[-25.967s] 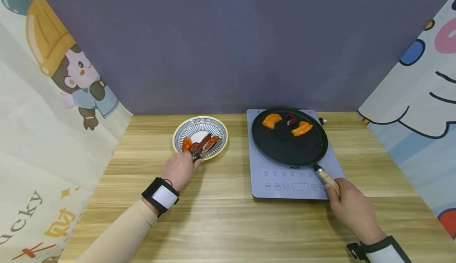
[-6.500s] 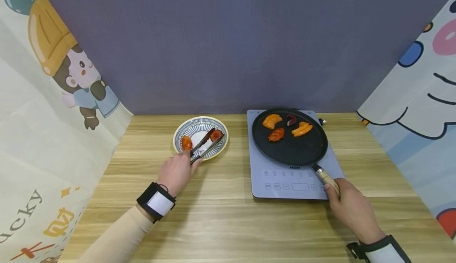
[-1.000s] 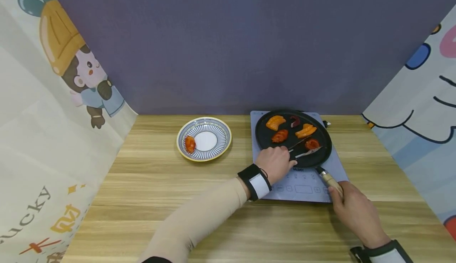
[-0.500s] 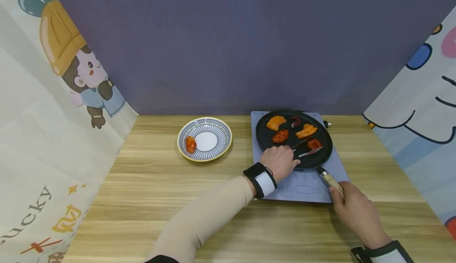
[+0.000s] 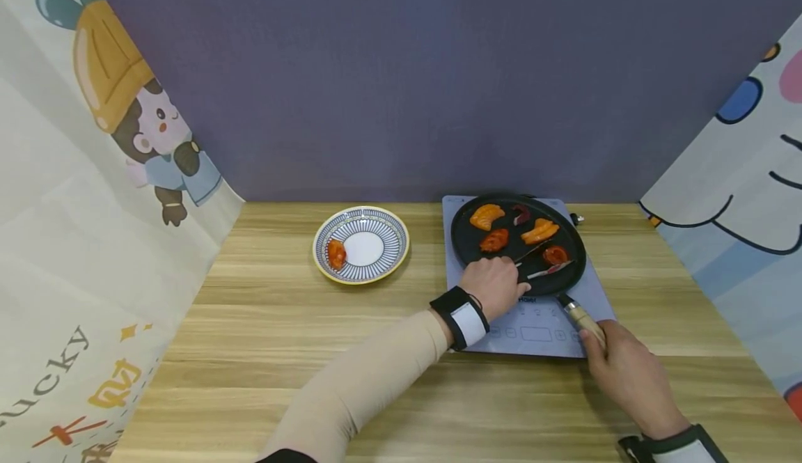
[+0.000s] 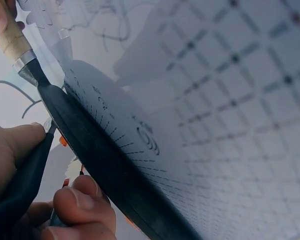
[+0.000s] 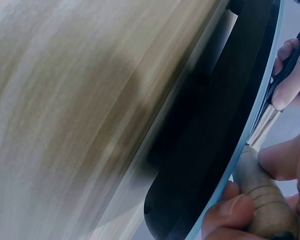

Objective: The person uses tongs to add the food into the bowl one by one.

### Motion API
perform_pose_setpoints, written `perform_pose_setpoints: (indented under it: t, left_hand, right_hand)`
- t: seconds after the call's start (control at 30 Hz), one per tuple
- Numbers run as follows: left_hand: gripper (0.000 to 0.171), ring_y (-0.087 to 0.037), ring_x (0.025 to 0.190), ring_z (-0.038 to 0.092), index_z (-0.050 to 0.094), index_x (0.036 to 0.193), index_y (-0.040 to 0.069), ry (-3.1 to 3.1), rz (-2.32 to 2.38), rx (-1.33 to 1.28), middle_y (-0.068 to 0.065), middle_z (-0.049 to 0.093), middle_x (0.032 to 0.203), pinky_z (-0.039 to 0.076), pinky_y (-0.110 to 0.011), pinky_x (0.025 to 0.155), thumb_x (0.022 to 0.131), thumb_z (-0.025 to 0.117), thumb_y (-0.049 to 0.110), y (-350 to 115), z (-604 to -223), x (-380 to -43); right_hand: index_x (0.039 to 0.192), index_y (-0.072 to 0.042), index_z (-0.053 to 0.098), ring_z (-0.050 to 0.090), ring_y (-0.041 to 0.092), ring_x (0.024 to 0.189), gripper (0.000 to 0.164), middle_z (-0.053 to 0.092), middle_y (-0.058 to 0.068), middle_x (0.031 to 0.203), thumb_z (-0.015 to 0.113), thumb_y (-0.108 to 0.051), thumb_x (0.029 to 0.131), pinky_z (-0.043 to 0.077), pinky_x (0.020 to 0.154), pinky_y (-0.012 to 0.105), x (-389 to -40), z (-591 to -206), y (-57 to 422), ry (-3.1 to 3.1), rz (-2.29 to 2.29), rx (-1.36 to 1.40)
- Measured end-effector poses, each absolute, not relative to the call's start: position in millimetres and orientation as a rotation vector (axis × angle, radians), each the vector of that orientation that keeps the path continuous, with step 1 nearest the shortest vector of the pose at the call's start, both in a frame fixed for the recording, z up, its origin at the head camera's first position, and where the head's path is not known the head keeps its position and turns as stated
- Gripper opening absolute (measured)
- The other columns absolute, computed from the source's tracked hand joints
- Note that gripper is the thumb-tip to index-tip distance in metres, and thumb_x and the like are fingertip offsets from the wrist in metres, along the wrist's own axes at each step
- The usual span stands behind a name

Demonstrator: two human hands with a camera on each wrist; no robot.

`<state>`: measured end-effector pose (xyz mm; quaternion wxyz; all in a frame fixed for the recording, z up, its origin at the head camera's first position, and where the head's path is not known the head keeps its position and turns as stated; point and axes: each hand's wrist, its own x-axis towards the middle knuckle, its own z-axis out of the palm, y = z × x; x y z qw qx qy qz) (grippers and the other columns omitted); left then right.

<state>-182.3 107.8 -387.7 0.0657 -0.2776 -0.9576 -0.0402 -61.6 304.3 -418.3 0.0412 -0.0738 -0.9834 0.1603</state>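
My left hand (image 5: 491,285) holds tongs (image 5: 540,273) with black handles and metal arms, low over the near right part of a round black pan (image 5: 468,245). The tong tips lie on either side of a glossy round red food piece (image 5: 555,255) in the pan. In the left wrist view, my thumb lies along the tongs' black handle (image 6: 27,185), beside the pan's rim. My right hand (image 5: 629,379) grips the pan's wooden handle (image 5: 584,321). Farther back in the pan lie a ridged red piece (image 5: 494,240), two orange pieces and a dark red curl (image 5: 521,214).
The pan sits on a flat grey-lilac induction cooker (image 5: 535,346). To its left, a patterned plate (image 5: 365,248) with a yellow rim holds one orange-red piece (image 5: 336,255). A dark panel (image 5: 401,101) stands behind the wooden table (image 5: 282,351).
Earlier the tongs were at the plate, which held several pieces. The ridged and round red pieces have since come into the pan. My right hand stays on the pan handle.
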Motion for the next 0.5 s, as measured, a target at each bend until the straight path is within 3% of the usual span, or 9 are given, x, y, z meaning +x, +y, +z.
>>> perform_pose_setpoints:
  t: [0.5]
  left_hand:
    - [0.044, -0.012, 0.058, 0.058, 0.065, 0.081, 0.015, -2.881, -0.105, -0.837, 0.004, 0.058, 0.069, 0.047, -0.028, 0.049, 0.092, 0.052, 0.056, 100.8, -387.1, -178.4]
  right_hand:
    - [0.097, 0.004, 0.053, 0.043, 0.020, 0.057, 0.027, 0.045, 0.006, 0.070, 0.056, -0.023, 0.096, 0.028, 0.046, 0.032, -60.9, -419.7, 305.4, -2.992, 0.482, -0.189]
